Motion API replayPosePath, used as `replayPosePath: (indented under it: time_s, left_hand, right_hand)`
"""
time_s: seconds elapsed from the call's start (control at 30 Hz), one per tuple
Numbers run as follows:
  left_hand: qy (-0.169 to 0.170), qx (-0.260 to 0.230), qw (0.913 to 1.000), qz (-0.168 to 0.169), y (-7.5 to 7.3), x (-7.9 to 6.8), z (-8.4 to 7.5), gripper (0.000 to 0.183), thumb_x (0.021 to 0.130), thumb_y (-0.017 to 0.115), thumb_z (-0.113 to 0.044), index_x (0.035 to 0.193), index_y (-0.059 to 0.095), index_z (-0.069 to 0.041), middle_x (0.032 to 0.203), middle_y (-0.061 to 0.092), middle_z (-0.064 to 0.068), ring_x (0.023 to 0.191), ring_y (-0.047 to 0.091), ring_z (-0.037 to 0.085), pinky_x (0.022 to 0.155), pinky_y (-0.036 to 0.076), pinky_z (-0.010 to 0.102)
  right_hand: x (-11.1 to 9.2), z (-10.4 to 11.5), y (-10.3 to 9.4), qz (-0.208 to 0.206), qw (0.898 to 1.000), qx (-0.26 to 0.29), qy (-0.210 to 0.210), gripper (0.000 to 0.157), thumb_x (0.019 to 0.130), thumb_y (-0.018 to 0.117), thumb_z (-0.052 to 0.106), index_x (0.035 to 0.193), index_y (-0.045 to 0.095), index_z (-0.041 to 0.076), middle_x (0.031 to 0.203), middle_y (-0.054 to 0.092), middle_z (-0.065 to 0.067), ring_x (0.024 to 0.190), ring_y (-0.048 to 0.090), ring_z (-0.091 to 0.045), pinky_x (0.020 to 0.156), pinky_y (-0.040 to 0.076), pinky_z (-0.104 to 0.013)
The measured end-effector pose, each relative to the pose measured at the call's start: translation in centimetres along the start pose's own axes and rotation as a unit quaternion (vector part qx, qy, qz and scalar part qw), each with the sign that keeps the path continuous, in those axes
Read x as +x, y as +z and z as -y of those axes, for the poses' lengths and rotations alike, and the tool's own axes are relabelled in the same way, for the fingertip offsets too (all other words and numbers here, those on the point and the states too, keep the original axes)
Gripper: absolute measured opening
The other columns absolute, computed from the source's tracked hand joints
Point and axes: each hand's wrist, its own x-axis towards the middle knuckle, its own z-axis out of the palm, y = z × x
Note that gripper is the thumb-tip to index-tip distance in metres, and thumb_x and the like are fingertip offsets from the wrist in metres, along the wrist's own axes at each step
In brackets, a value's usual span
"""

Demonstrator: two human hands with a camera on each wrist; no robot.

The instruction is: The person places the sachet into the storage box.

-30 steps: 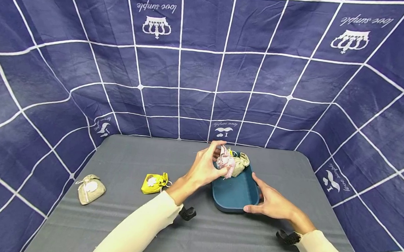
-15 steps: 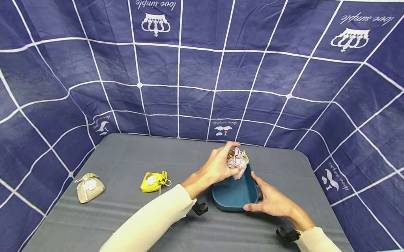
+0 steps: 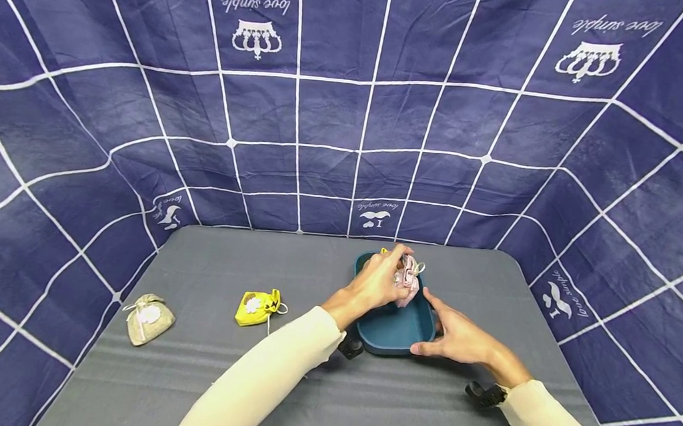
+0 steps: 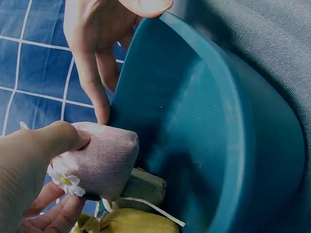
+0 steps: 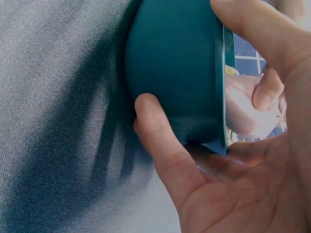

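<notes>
Your sachet (image 4: 104, 158) is pale pink with a white, yellow-centred flower (image 4: 67, 181); your box (image 3: 387, 351) is teal. Your grey surface (image 3: 223, 257) bears a yellow pouch (image 3: 254, 308) and a beige pouch (image 3: 151, 320), both white-marked. Your sleeves (image 3: 268, 374) are cream, the cloth (image 3: 331, 112) navy with a white grid.

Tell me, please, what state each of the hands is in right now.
Left hand: holding a pink bag between thumb and fingers.
Right hand: holding the blue tray by its side.

Navy cloth (image 3: 331, 112) with a white grid surrounds a grey-covered table (image 3: 135, 391).
</notes>
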Motion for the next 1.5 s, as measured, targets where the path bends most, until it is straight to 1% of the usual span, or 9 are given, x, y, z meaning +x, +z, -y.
replayPosePath:
  time_s: [0.17, 0.43, 0.7, 0.73, 0.77, 0.93, 0.97, 1.23, 1.5]
  left_hand:
    - [0.005, 0.027, 0.9996, 0.009, 0.3, 0.1, -0.4, 0.082, 0.088, 0.1, -0.018, 0.159, 0.059, -0.021, 0.126, 0.084, 0.008, 0.114, 0.081, 0.024, 0.096, 0.068, 0.038]
    - [0.027, 0.043, 0.9982, 0.03, 0.9, 0.1, -0.7, 0.082, 0.087, 0.102, -0.019, 0.157, 0.059, -0.016, 0.124, 0.084, 0.01, 0.105, 0.08, 0.021, 0.094, 0.067, 0.035]
    - [0.061, 0.042, 0.9964, 0.041, 2.6, 0.7, -0.1, 0.089, 0.089, 0.104, -0.024, 0.162, 0.057, -0.009, 0.132, 0.083, 0.015, 0.123, 0.08, 0.026, 0.109, 0.066, 0.037]
    - [0.066, 0.053, 0.9957, 0.039, 3.7, 1.2, 0.8, 0.091, 0.088, 0.105, -0.027, 0.163, 0.057, -0.01, 0.135, 0.082, 0.015, 0.127, 0.079, 0.026, 0.112, 0.064, 0.036]
    - [0.056, 0.052, 0.9958, 0.051, 2.8, 0.8, -0.2, 0.089, 0.087, 0.105, -0.021, 0.162, 0.058, -0.007, 0.14, 0.081, 0.018, 0.131, 0.079, 0.028, 0.115, 0.064, 0.038]
    - [0.048, 0.052, 0.9959, 0.058, 2.9, 0.4, -0.1, 0.087, 0.086, 0.105, -0.023, 0.16, 0.062, -0.007, 0.141, 0.081, 0.017, 0.133, 0.077, 0.028, 0.117, 0.062, 0.037]
    - [0.042, 0.043, 0.9962, 0.063, 1.7, -0.2, -1.0, 0.084, 0.087, 0.105, -0.02, 0.159, 0.063, -0.006, 0.141, 0.081, 0.017, 0.133, 0.077, 0.027, 0.118, 0.062, 0.037]
    - [0.032, 0.047, 0.997, 0.052, 0.2, -1.6, -0.1, 0.076, 0.092, 0.101, -0.023, 0.158, 0.066, -0.011, 0.145, 0.081, 0.014, 0.133, 0.078, 0.027, 0.115, 0.064, 0.041]
    - [0.026, 0.04, 0.9987, 0.019, -1.5, -3.1, 1.0, 0.067, 0.097, 0.097, -0.026, 0.156, 0.07, -0.012, 0.145, 0.08, 0.014, 0.127, 0.079, 0.027, 0.109, 0.066, 0.042]
  right_hand:
    - [0.1, 0.0, 0.0, -0.001, 1.0, -0.006, -0.003, 0.136, 0.089, 0.102, 0.045, 0.181, 0.018, -0.011, 0.119, 0.075, -0.016, 0.096, 0.07, -0.015, 0.083, 0.056, -0.026]
    - [0.1, 0.0, 0.2, 0.013, 0.999, 0.045, 0.007, 0.137, 0.091, 0.102, 0.038, 0.182, 0.012, -0.008, 0.147, 0.071, -0.029, 0.114, 0.081, -0.021, 0.09, 0.062, -0.025]
    - [0.1, -0.3, 0.2, -0.01, 1.0, 0.008, -0.007, 0.118, 0.088, 0.102, 0.04, 0.174, 0.035, -0.006, 0.117, 0.074, -0.013, 0.09, 0.067, -0.014, 0.074, 0.055, -0.027]
    - [0.1, -0.3, 0.2, -0.012, 1.0, 0.01, -0.01, 0.115, 0.088, 0.102, 0.039, 0.172, 0.037, -0.005, 0.118, 0.074, -0.014, 0.089, 0.066, -0.014, 0.072, 0.055, -0.027]
    - [0.1, -0.3, 0.2, -0.012, 1.0, 0.011, -0.011, 0.114, 0.088, 0.102, 0.039, 0.172, 0.038, -0.005, 0.119, 0.073, -0.014, 0.089, 0.066, -0.014, 0.072, 0.055, -0.027]
    - [0.0, -0.3, 0.3, -0.014, 1.0, 0.012, -0.009, 0.118, 0.089, 0.102, 0.039, 0.175, 0.035, -0.005, 0.124, 0.073, -0.016, 0.092, 0.066, -0.016, 0.074, 0.055, -0.027]
    - [0.0, -0.3, 0.3, -0.014, 1.0, 0.011, -0.008, 0.118, 0.089, 0.102, 0.04, 0.175, 0.035, -0.005, 0.122, 0.073, -0.016, 0.091, 0.065, -0.016, 0.073, 0.054, -0.027]
    - [0.1, -0.3, 0.4, -0.013, 1.0, 0.015, -0.014, 0.119, 0.089, 0.102, 0.037, 0.174, 0.033, -0.008, 0.115, 0.075, -0.013, 0.091, 0.069, -0.012, 0.078, 0.057, -0.026]
    - [0.1, -0.1, 0.4, -0.015, 1.0, 0.016, -0.018, 0.117, 0.089, 0.102, 0.037, 0.172, 0.035, -0.009, 0.131, 0.075, -0.022, 0.099, 0.074, -0.019, 0.084, 0.06, -0.027]
